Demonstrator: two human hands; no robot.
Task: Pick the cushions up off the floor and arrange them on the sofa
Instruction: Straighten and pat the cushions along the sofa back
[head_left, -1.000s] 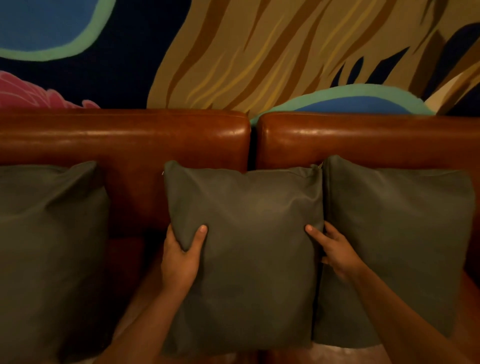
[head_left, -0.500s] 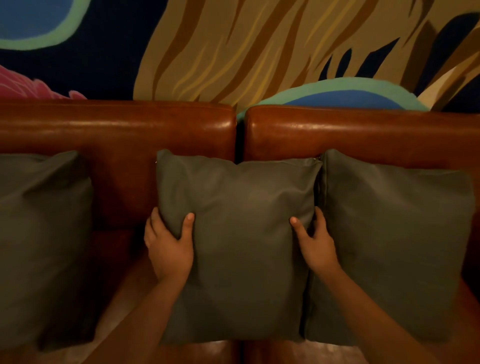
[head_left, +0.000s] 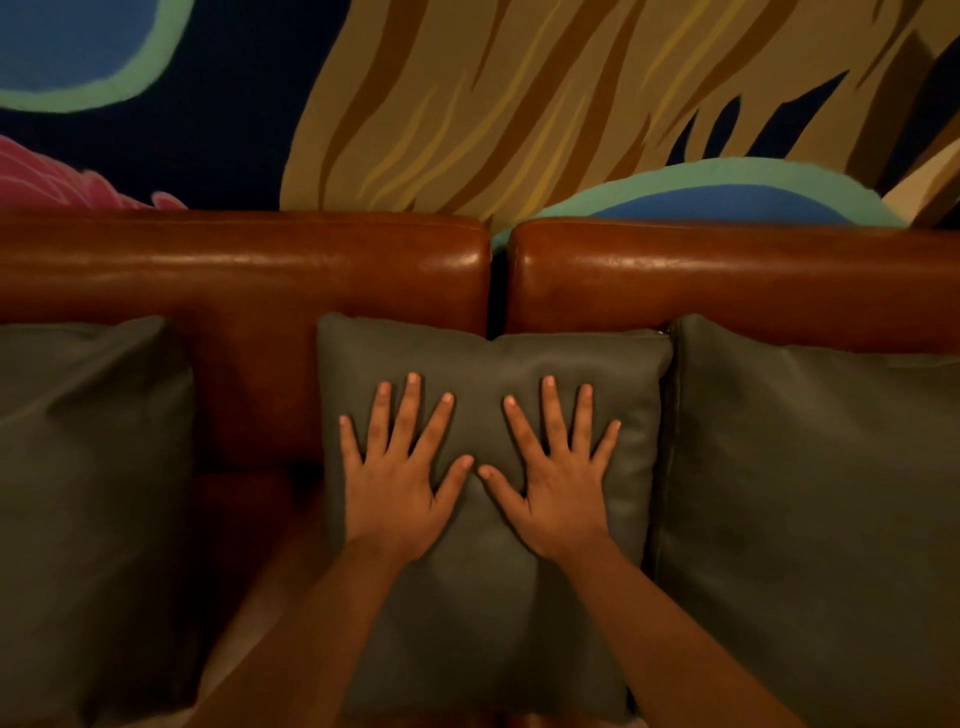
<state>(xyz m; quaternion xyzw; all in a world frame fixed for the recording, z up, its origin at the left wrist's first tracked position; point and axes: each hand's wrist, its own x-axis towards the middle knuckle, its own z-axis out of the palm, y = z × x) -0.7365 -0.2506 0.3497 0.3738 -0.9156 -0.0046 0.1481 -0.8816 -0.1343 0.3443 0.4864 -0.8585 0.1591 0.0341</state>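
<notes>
Grey-green middle cushion (head_left: 488, 597) leans upright against the leather sofa (head_left: 249, 270) back, left hand (head_left: 397, 491) and right hand (head_left: 558, 493) spread flat on it; even, gentle pressure should seat it square beside the right cushion (head_left: 810, 493).

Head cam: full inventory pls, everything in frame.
Middle cushion: 1, grey-green, upright against the sofa back, at its seam.
Right cushion: 1, grey-green, abutting the middle cushion.
Left cushion: 1, grey-green, set apart at the frame's left.
Sofa: 1, red-brown leather, across the frame.
Mural: 1, blue, tan, teal and pink, on the wall behind the sofa.
Left hand: 1, flat on the middle cushion, fingers spread.
Right hand: 1, flat beside it, fingers spread.
</notes>
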